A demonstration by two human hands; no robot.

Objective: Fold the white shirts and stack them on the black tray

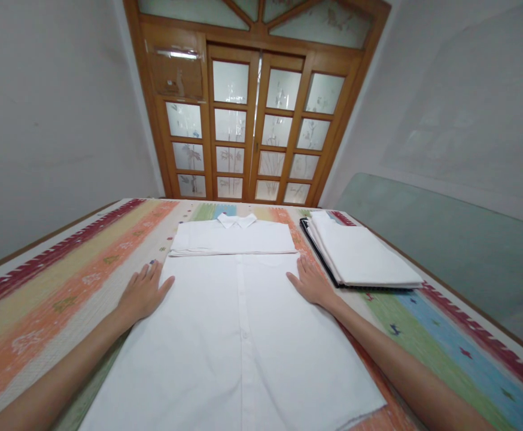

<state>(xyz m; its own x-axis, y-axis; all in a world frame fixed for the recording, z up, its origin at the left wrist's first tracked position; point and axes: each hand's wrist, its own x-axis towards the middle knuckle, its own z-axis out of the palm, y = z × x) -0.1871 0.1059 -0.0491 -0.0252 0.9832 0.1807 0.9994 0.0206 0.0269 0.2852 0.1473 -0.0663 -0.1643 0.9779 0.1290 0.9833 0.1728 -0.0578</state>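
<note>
A white collared shirt (207, 311) lies spread front-up, its button strip running down the middle. Across its upper part is a folded band of the white cloth, ending below the collar (236, 221). My left hand (143, 291) rests at the shirt's left edge, fingers stretched out, partly on the striped cloth beneath. On the opposite edge lies my right hand (309, 279), flat with fingers extended and the thumb on the shirt. Neither hand grips anything.
A stack of folded white cloth (369, 254) sits to the right on a thin black-edged item (318, 245). The colourful striped cover (77, 293) lies under everything. A greenish panel (450, 239) stands along the right side. Wooden glass doors (252, 120) are at the far end.
</note>
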